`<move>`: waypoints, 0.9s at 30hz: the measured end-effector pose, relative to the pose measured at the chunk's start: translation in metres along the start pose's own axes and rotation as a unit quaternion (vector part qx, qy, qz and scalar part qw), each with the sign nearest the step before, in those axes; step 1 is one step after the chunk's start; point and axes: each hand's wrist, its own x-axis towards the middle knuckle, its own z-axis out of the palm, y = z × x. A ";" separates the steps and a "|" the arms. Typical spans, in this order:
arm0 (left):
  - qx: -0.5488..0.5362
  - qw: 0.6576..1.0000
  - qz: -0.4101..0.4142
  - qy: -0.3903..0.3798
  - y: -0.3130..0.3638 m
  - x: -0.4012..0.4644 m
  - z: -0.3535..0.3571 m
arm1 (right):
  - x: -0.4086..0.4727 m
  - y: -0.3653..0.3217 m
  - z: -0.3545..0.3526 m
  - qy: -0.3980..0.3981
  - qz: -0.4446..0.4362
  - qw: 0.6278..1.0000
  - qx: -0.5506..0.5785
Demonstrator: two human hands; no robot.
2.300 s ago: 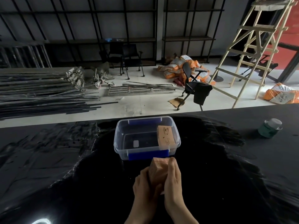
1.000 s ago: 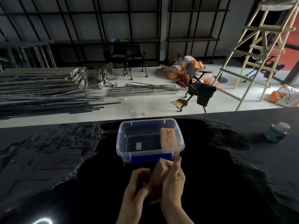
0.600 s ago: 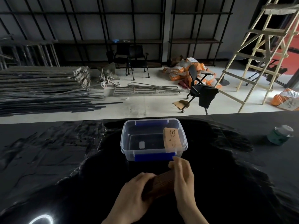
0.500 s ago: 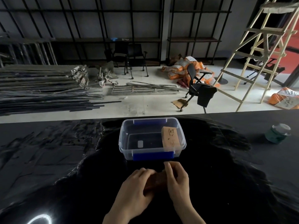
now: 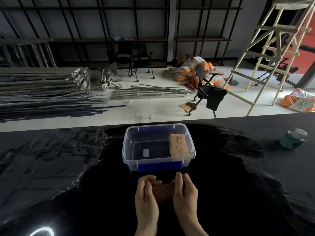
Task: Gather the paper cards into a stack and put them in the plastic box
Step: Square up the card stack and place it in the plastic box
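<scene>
A stack of brown paper cards lies on its side on the black table, just in front of the box. My left hand presses its left end and my right hand presses its right end, so both hold it between them. The clear plastic box with blue latches stands open right behind the hands. Another tan stack of cards leans inside the box at its right side.
A green jar with a pale lid stands on the black table at the far right. Beyond the table's far edge is a floor with metal bars, chairs, sacks and a wooden ladder.
The stack was held upright above the table; both hands turned it on its side and lowered it onto the table, then shifted to grip its two ends.
</scene>
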 end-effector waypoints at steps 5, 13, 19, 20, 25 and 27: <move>0.036 0.989 0.021 -0.145 0.017 0.004 -0.023 | 0.013 -0.022 0.005 0.028 -0.035 0.999 0.008; 0.321 0.874 0.301 -0.206 0.080 0.031 -0.051 | 0.055 -0.112 -0.006 0.001 -0.330 0.934 -0.139; 0.127 0.964 0.136 -0.189 0.097 0.047 -0.047 | 0.074 -0.135 -0.015 -0.090 -0.147 0.985 0.016; 0.084 0.975 0.103 -0.178 0.096 0.050 -0.047 | 0.073 -0.134 -0.016 -0.148 -0.078 0.984 0.066; -0.057 0.983 0.010 -0.175 0.103 0.052 -0.042 | 0.067 -0.127 -0.008 -0.261 -0.009 0.957 0.124; -0.053 0.982 -0.007 -0.180 0.105 0.053 -0.041 | 0.070 -0.127 -0.006 -0.249 0.007 0.959 0.138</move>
